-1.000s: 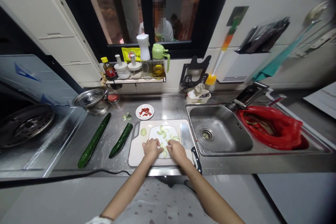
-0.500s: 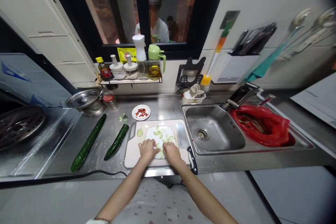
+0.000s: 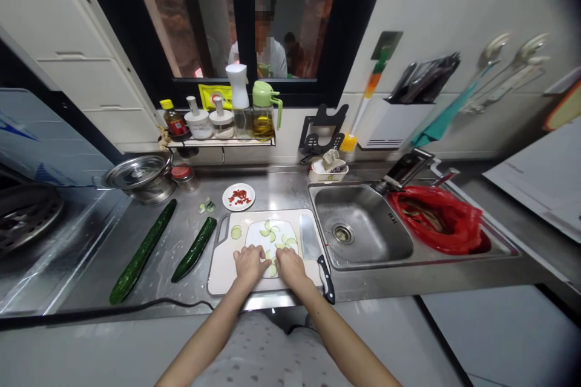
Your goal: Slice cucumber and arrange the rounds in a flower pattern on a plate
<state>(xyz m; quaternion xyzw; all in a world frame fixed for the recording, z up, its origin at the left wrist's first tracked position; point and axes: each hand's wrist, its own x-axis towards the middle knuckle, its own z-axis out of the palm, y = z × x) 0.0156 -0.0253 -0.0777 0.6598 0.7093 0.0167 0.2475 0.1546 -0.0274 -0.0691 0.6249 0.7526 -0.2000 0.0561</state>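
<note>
My left hand (image 3: 248, 266) is over the left front of a white squarish plate (image 3: 253, 237), its fingers curled and thumb pinched in at a pale green cucumber slice (image 3: 272, 269). My right hand (image 3: 291, 267) faces it from the right, fingers bent down and closed at the slices by the plate's front. More thin cucumber slices (image 3: 269, 231) lie fanned in small groups on the plate. Under the plate is a cream cutting board (image 3: 223, 272); a round cucumber slice (image 3: 236, 231) lies at its left. A knife (image 3: 312, 240) rests along the board's right side, black handle towards me. My fingers partly hide the front slices.
Left of the board lie a cut cucumber (image 3: 194, 251) and a long cucumber (image 3: 144, 254). Behind is a small dish (image 3: 226, 198) of chopped red pieces. A sink (image 3: 367, 245) and red plastic bag (image 3: 458, 227) are at right. Condiments stand on a shelf (image 3: 227, 142).
The whole view has shifted slightly, so things sit a little further left. Both hands stay close together over the plate's front, with only small finger movement.
</note>
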